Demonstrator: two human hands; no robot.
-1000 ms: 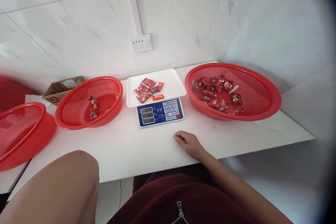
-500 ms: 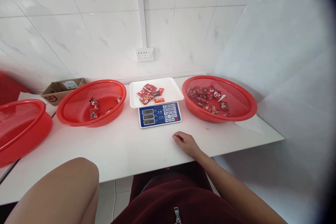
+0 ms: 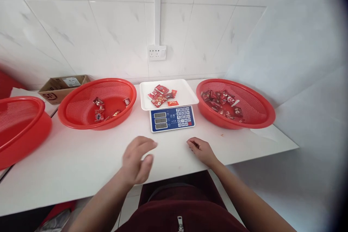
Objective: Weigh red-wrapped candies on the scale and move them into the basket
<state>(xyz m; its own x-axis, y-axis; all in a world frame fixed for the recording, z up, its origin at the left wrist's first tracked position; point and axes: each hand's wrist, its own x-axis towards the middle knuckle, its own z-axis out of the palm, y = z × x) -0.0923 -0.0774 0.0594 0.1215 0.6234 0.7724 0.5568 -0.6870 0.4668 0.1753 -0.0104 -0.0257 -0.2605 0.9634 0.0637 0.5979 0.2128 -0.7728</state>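
My left hand hovers over the white table, short of the digital scale, with thumb and fingers apart and nothing between them. Resting on the tabletop to its right, my right hand is curled closed, and no object shows in it. The scale carries a white tray with several small red snack packets lying in a loose pile. An orange-red packet lies apart from them near the tray's front edge. The digits on the scale's display are too faint to read.
A red mesh basket with several red packets stands right of the scale. Another red basket with fewer packets is on the left. Farther left are a third red basket and a cardboard box. A wall socket sits behind.
My left arm, raised close to the camera before, has come down, and its hand is now over the table before the scale. My right hand stays resting. The view has shifted slightly.
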